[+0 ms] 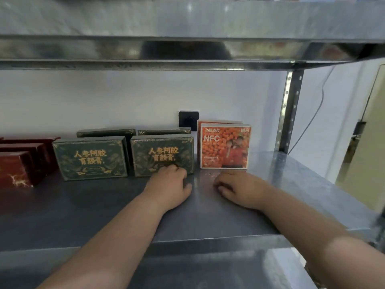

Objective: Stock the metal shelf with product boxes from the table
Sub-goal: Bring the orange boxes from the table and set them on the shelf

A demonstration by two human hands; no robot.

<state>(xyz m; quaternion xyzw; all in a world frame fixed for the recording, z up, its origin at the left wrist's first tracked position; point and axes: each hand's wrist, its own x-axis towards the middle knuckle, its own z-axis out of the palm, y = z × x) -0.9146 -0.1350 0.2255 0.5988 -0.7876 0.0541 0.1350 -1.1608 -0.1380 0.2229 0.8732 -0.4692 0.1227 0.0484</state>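
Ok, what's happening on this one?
A person is stocking a metal shelf. The left hand touches the lower front of the right-hand green box, beside a second green box. The right hand rests on the shelf before the orange box, holding nothing. At far left stand red boxes.

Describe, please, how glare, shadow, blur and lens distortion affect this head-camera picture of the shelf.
In the head view, glare streaks the upper shelf and whitens the right of the lower shelf; the red boxes at left sit in shadow; the wide lens bows the shelf edges; the orange box reads sharp, the margins soft.
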